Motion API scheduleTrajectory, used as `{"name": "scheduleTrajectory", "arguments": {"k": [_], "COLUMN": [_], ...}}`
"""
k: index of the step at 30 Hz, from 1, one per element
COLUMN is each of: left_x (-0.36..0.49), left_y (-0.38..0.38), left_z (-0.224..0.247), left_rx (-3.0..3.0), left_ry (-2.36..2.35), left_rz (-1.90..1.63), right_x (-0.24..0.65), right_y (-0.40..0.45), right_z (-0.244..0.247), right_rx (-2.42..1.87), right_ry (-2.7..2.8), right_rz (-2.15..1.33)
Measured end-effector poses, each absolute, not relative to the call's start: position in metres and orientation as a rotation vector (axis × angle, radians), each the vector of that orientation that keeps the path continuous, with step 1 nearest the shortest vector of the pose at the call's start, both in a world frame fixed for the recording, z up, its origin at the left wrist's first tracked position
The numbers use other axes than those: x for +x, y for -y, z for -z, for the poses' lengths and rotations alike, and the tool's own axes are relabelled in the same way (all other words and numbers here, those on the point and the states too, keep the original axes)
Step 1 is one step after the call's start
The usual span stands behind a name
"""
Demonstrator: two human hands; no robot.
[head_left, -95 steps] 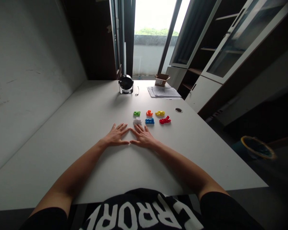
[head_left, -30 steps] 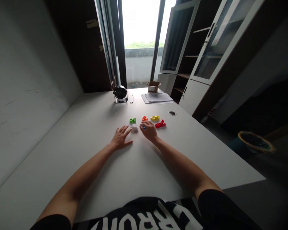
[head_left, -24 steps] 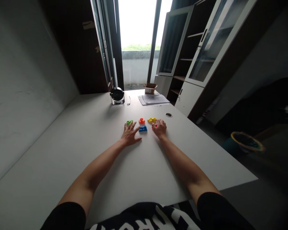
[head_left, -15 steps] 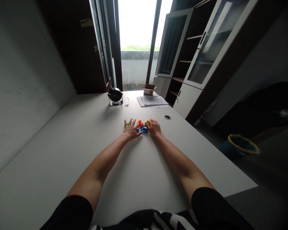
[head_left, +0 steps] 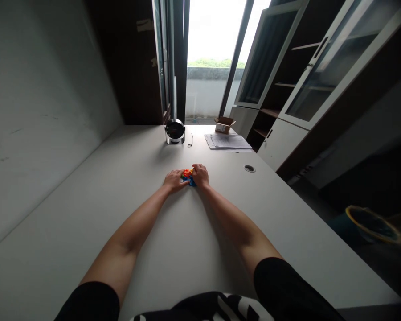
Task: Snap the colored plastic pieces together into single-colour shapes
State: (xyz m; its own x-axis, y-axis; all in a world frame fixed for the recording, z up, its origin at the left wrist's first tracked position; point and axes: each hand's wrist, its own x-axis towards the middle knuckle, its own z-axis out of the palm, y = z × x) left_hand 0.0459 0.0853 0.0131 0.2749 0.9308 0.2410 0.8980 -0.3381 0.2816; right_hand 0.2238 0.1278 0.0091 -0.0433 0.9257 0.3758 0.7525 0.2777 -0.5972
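Left hand (head_left: pixel 175 180) and right hand (head_left: pixel 200 174), fingers curved inward, pressed against opposite sides of a tight cluster of multicoloured plastic pieces (head_left: pixel 188 177) on the white surface (head_left: pixel 87 232), grip unclear; beyond the hands, a desk fan (head_left: pixel 174 131), stacked papers (head_left: pixel 227 141), an open cardboard box (head_left: pixel 224 126).

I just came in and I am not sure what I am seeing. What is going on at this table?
A person is working with bare hands at a white table. The left hand and right hand rest on either side of a tight bunch of colored plastic pieces, with red, orange, yellow and blue showing. Farther along the table stand a small fan, papers and a cardboard box.
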Motion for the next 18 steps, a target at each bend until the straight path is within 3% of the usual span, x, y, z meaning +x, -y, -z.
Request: {"name": "scheduleTrajectory", "arguments": {"k": [6, 11, 18], "left_x": [-0.012, -0.058, -0.077], "left_y": [-0.061, -0.047, -0.024], "left_z": [-0.010, -0.017, -0.017], "left_rx": [2.393, 2.284, 2.270], "left_ry": [-1.875, -2.075, -2.170], "left_rz": [-0.710, -0.633, -0.556], "right_x": [0.134, 0.070, 0.058], "right_y": [-0.136, -0.127, -0.129], "right_z": [-0.003, -0.004, -0.004], "right_rx": [-1.230, -0.988, -1.112], "right_ry": [1.732, 1.488, 1.476], "right_rz": [-0.632, -1.022, -0.933]}}
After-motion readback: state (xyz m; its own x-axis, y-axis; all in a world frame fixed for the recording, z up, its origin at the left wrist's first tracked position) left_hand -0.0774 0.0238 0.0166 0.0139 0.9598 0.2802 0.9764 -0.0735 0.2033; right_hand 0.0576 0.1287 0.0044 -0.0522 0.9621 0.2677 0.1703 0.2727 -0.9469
